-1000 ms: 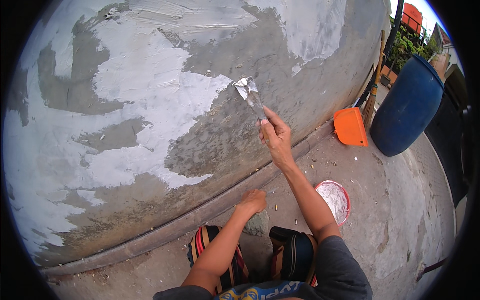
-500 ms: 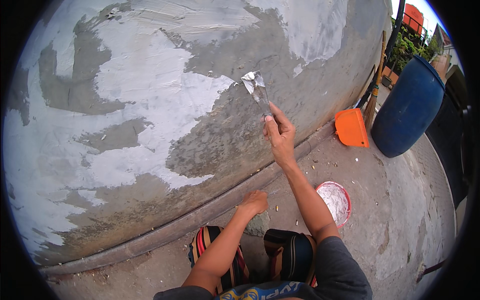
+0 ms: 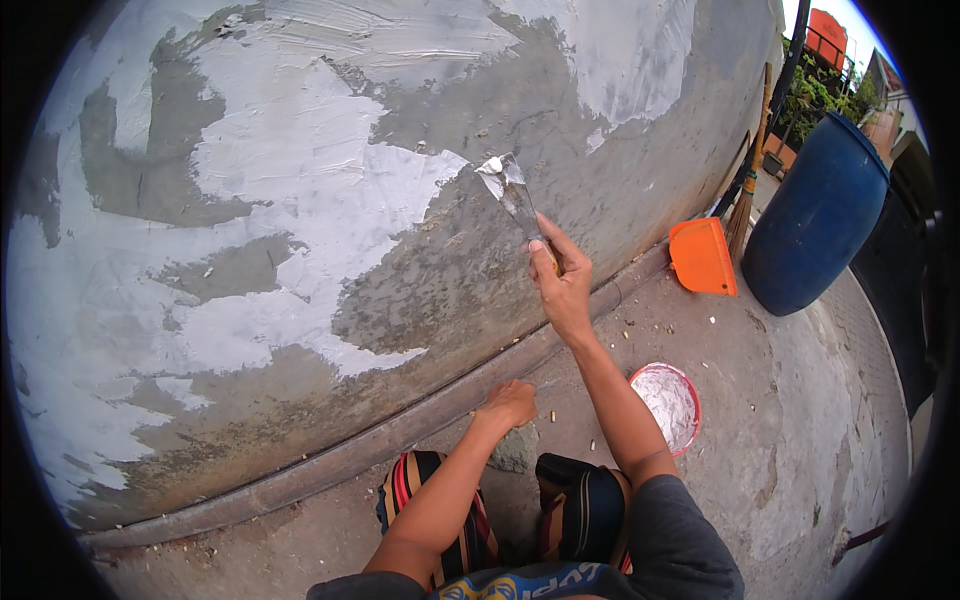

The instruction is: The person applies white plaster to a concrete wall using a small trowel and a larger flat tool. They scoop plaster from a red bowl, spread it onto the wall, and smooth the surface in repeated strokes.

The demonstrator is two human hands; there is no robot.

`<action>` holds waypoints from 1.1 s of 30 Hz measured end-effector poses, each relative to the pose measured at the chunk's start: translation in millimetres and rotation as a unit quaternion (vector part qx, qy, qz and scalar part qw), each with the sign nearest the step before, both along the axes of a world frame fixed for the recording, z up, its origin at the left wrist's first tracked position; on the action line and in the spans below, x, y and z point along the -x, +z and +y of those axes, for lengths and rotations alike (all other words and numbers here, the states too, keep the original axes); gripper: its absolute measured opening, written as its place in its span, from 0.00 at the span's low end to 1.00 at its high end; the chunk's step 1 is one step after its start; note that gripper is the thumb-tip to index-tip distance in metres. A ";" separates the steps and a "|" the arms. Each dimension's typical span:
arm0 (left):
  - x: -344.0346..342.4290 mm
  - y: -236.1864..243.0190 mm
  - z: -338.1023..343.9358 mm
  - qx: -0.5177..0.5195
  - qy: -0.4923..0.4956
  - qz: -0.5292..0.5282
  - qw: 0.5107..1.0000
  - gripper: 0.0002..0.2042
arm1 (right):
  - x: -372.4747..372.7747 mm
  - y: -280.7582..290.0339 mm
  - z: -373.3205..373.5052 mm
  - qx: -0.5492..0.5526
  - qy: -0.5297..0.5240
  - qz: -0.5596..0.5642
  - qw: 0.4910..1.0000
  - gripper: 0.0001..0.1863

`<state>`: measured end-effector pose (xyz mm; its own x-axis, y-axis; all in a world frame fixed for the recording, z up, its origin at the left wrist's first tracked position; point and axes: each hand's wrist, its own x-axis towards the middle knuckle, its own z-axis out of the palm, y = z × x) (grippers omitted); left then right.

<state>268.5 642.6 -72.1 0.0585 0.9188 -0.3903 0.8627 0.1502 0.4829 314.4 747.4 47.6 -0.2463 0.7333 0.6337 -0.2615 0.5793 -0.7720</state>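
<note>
My right hand (image 3: 563, 284) is closed round the handle of a putty knife (image 3: 516, 205), raised in front of the wall (image 3: 430, 290). A small lump of white putty (image 3: 491, 166) sits at the blade's tip, beside the edge of a white coated patch (image 3: 300, 150). Bare grey cement shows under and right of the blade. My left hand (image 3: 510, 403) is curled closed above the ground near my knees, by the foot of the wall; its fingers are partly hidden, so I cannot make out what they hold, if anything.
A red-rimmed tub (image 3: 668, 405) of white putty stands right of my right forearm. Farther right are an orange dustpan (image 3: 703, 256), a broom (image 3: 742, 210) and a blue barrel (image 3: 818, 215). A grey stone (image 3: 514, 450) lies between my knees. A ledge (image 3: 370, 440) runs along the wall's foot.
The putty knife has tilted and shifted slightly down and left, showing more of its handle. My left hand has stayed in place.
</note>
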 end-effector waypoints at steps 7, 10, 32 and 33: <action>1.0 11.2 -0.6 0.046 -0.026 0.004 0.999 0.19 | -11.3 3.5 3.4 0.069 0.041 0.013 0.997 0.22; 3.8 10.5 -3.6 0.058 -0.022 -0.001 0.998 0.18 | -28.2 5.7 -2.3 0.172 0.095 0.046 0.979 0.26; -7.9 36.9 -17.6 -0.165 0.162 -0.022 0.973 0.18 | -170.2 -81.6 -13.4 0.390 0.212 0.137 0.886 0.28; -13.0 41.4 -20.5 -0.161 0.154 -0.005 0.975 0.18 | -169.9 -83.3 -9.7 0.395 0.242 0.147 0.874 0.27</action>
<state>281.5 622.1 -30.7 -0.2366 0.9683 -0.0797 0.7958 0.2402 0.5559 484.3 737.7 -35.7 -0.5609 0.8254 0.0647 -0.5820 -0.3375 -0.7399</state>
